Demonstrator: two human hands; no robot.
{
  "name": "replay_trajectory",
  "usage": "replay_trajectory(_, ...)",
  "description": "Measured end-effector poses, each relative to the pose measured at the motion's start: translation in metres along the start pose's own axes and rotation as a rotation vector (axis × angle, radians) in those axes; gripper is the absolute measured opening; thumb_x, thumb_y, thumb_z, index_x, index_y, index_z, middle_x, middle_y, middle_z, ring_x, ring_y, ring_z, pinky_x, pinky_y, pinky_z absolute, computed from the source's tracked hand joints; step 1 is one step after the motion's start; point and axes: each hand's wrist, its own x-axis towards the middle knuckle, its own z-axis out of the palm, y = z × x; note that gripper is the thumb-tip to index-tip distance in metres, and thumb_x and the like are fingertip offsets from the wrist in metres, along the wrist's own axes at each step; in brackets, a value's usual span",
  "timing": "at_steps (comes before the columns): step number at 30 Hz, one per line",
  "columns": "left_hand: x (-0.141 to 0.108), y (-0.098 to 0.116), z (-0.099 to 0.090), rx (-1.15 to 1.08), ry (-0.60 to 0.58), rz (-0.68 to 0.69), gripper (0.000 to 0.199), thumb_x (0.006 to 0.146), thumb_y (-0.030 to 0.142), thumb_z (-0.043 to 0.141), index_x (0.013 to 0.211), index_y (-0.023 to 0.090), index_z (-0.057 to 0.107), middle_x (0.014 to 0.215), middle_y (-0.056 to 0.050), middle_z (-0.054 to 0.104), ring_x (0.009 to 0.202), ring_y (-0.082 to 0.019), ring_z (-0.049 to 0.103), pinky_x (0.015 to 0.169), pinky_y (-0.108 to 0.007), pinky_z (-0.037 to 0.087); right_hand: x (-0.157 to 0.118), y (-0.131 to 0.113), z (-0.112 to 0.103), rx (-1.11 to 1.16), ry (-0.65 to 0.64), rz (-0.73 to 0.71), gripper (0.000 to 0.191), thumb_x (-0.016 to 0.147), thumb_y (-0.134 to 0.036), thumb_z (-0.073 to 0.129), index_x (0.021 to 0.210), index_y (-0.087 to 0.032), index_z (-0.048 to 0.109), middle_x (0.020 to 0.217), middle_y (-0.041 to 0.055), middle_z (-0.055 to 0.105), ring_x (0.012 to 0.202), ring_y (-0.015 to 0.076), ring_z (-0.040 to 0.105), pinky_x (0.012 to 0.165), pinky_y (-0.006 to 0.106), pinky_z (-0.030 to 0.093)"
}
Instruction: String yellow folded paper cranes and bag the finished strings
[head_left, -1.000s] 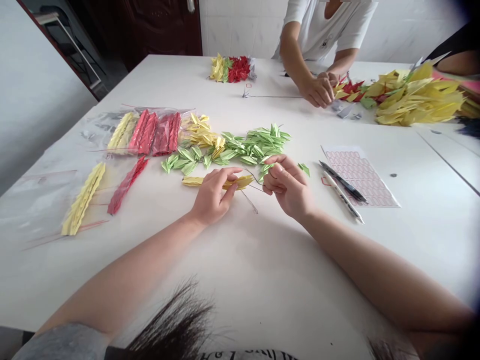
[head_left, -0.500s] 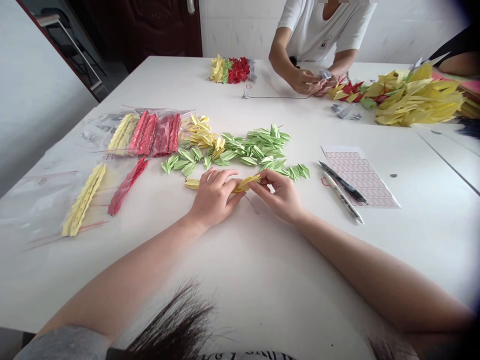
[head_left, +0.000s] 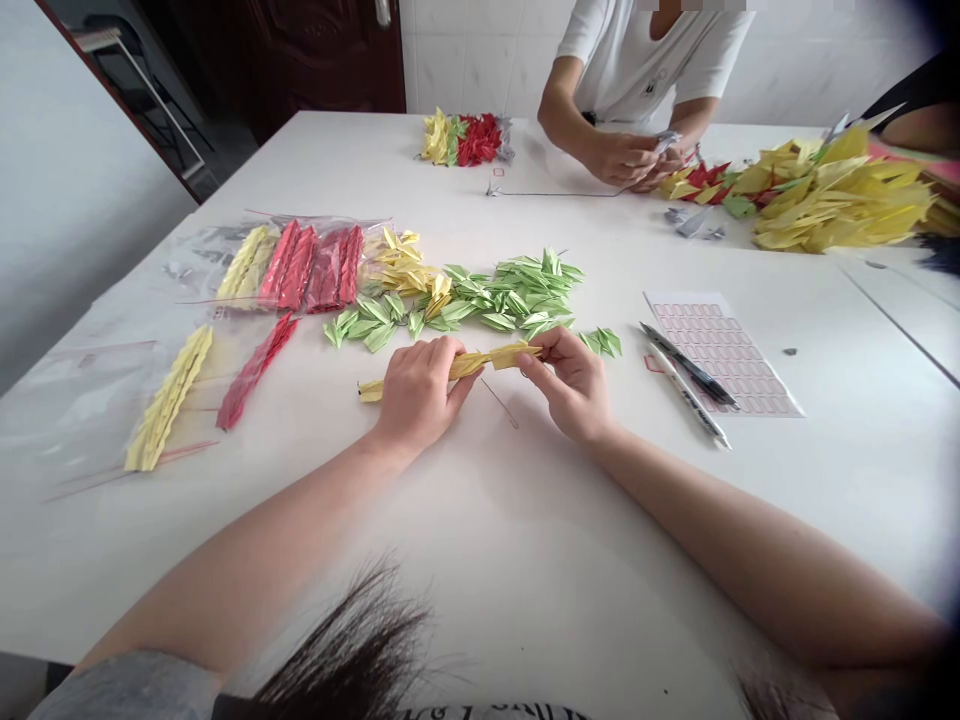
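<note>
A yellow folded-paper strip [head_left: 470, 364] ran between the two hands over the middle of the counter [head_left: 480, 540]. The left hand [head_left: 421, 392] curled closed over its middle; the right hand [head_left: 570, 383] pinched its right end between thumb and fingers. A thin looped wire [head_left: 501, 404] lay just beside. Beyond spread green paper pieces [head_left: 534, 285]; rightward, a black pen [head_left: 690, 366] partly overlapped a red-marked sheet [head_left: 739, 355].

White table [head_left: 480, 560], green papers [head_left: 532, 288], printed sheet [head_left: 739, 350]
</note>
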Motion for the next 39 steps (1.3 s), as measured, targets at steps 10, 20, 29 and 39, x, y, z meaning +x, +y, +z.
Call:
replay_trajectory(10, 0.001, 0.001, -0.002, 0.024, -0.039, -0.003, 0.035, 0.101, 0.05, 0.038, 0.105, 0.018, 0.05, 0.091, -0.007, 0.065, 0.075, -0.021, 0.064, 0.059, -0.029, 0.042, -0.002, -0.004, 0.002, 0.086, -0.054, -0.005, 0.029, 0.09, -0.046, 0.065, 0.082, -0.021, 0.054, 0.072, -0.0014, 0.049, 0.064, 0.012, 0.043, 0.06, 0.027, 0.036)
replay_trajectory(20, 0.003, -0.002, 0.0, 0.007, -0.057, 0.099, 0.028, 0.103, 0.041, 0.034, 0.1, 0.018, 0.049, 0.088, -0.009, 0.063, 0.077, -0.023, 0.061, 0.064, -0.032, 0.044, 0.002, -0.011, 0.004, 0.256, -0.048, 0.108, 0.044, 0.08, -0.061, 0.069, 0.079, -0.022, 0.05, 0.062, -0.0045, 0.043, 0.053, 0.0101, 0.035, 0.05, 0.026, 0.028)
replay_trajectory(29, 0.002, -0.003, 0.003, -0.007, -0.046, 0.135, 0.023, 0.104, 0.036, 0.035, 0.1, 0.018, 0.048, 0.088, -0.008, 0.062, 0.078, -0.022, 0.06, 0.065, -0.032, 0.042, 0.004, -0.01, 0.004, 0.327, -0.059, 0.168, 0.043, 0.08, -0.059, 0.071, 0.079, -0.022, 0.048, 0.058, -0.0059, 0.04, 0.052, 0.0097, 0.034, 0.049, 0.025, 0.026)
replay_trajectory(39, -0.001, -0.006, 0.006, 0.069, -0.069, 0.132, 0.008, 0.096, 0.02, 0.045, 0.104, 0.019, 0.048, 0.09, -0.007, 0.063, 0.077, -0.023, 0.061, 0.065, -0.033, 0.042, 0.006, 0.0, 0.002, 0.4, -0.124, 0.254, 0.039, 0.081, -0.053, 0.073, 0.079, -0.021, 0.051, 0.058, -0.0053, 0.044, 0.053, 0.0101, 0.037, 0.052, 0.025, 0.029)
